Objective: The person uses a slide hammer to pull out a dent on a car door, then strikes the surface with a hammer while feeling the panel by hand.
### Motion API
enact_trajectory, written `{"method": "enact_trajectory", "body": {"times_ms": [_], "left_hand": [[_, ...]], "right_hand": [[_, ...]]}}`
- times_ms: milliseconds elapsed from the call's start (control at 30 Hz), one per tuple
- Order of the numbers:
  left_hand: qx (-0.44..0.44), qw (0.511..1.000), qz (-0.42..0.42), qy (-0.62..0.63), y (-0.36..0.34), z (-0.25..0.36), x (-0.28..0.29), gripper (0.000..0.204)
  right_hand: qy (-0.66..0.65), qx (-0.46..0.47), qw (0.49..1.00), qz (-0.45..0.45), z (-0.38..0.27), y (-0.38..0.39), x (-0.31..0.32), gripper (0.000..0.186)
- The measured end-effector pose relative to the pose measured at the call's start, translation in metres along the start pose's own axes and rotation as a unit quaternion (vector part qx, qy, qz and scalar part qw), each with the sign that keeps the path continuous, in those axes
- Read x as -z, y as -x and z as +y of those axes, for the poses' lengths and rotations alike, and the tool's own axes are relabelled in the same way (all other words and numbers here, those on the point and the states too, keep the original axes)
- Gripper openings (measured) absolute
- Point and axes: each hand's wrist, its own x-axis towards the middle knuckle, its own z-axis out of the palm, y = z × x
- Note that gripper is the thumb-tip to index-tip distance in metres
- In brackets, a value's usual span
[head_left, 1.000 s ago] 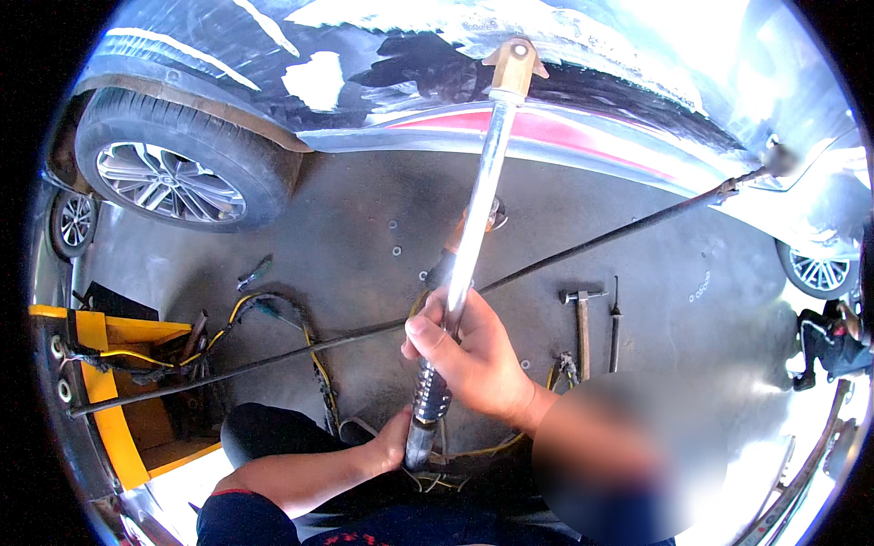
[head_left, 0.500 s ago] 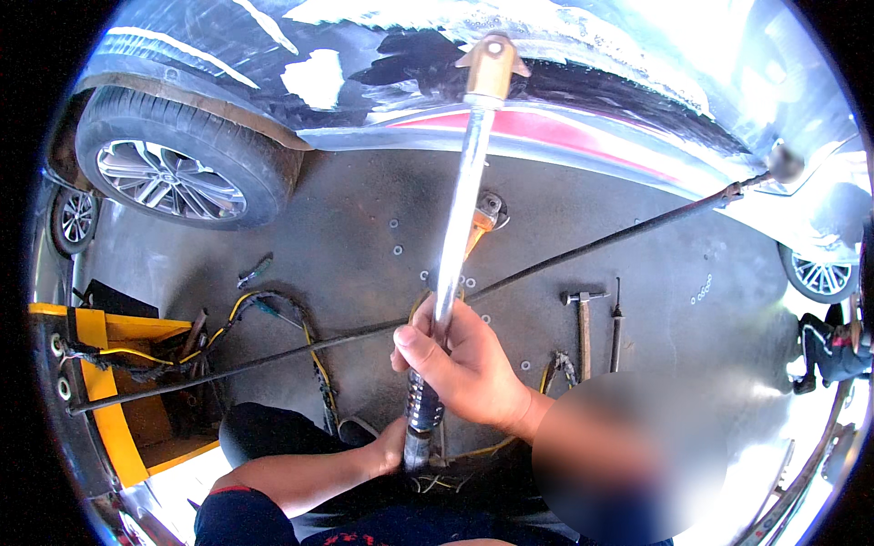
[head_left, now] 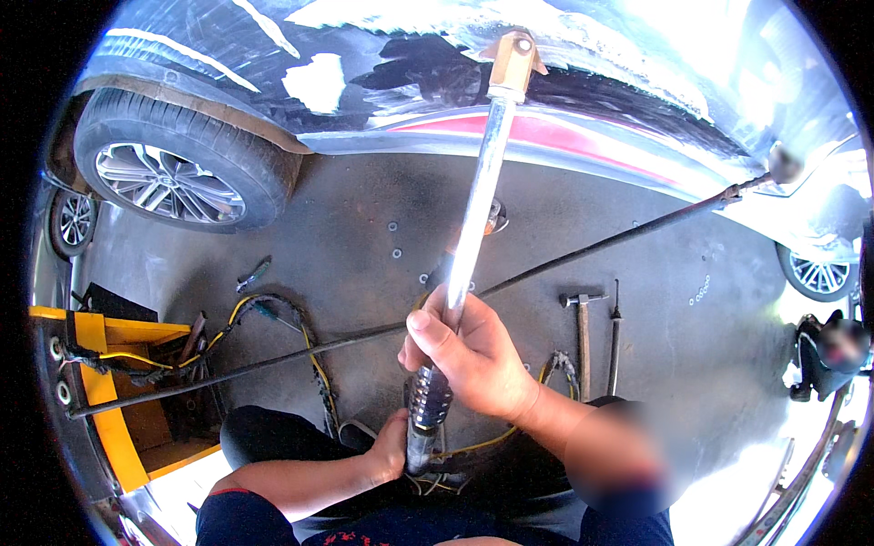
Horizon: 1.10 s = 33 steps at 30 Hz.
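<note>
My right hand [head_left: 478, 359] is wrapped round the shaft of a dent puller [head_left: 475, 209], just above its dark ribbed grip. The tool has a long chrome shaft and a brass-coloured head. My left hand [head_left: 393, 446] closes on its lower end, near my lap, with the fingers partly hidden. Beyond the shaft, the head overlaps the car's scuffed side panel [head_left: 401, 77] in view; whether they touch I cannot tell. White filler patches and bare, scratched paint mark that panel. Behind the shaft, an orange grinder [head_left: 498, 217] on the floor is mostly hidden.
A long black bar [head_left: 583, 250] runs slantwise from a yellow cart [head_left: 114, 400] to the car. A hammer [head_left: 584, 346] and a thin rod tool [head_left: 616, 337] lie at right. Yellow-and-black cables [head_left: 314, 355], washers and a wheel [head_left: 173, 182] are leftward. Another person [head_left: 824, 355] is far right.
The dent puller's head has swung slightly right, and my right hand has shifted right and a little lower with it. The shaft now covers more of the grinder. My left hand stays about where it was.
</note>
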Motion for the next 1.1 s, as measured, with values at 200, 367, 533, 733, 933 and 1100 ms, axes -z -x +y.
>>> {"method": "enact_trajectory", "body": {"times_ms": [200,367,533,733,933,1100], "left_hand": [[-0.025,0.999,0.043,-0.01,-0.004,-0.015,0.014,0.037],[-0.087,0.994,0.031,-0.059,-0.011,-0.033,0.031,0.044],[-0.085,0.992,0.056,-0.076,-0.017,-0.042,0.04,0.046],[-0.054,0.995,0.074,-0.051,-0.017,-0.04,0.036,0.044],[-0.066,0.991,0.104,-0.055,-0.033,-0.066,0.053,0.042],[0.072,0.968,0.074,0.231,-0.002,-0.037,0.023,0.04]], "right_hand": [[-0.018,-0.008,1.0,-0.018,-0.001,-0.003,0.001,0.023],[-0.014,-0.012,0.999,-0.04,-0.002,-0.006,0.005,0.028],[-0.021,-0.018,0.999,-0.036,-0.002,-0.006,0.003,0.03],[-0.024,-0.023,0.999,-0.033,-0.003,-0.007,0.005,0.032],[-0.033,-0.037,0.998,-0.023,-0.01,-0.006,0.001,0.036],[-0.053,-0.032,0.996,-0.058,-0.009,-0.003,0.003,0.033]]}}
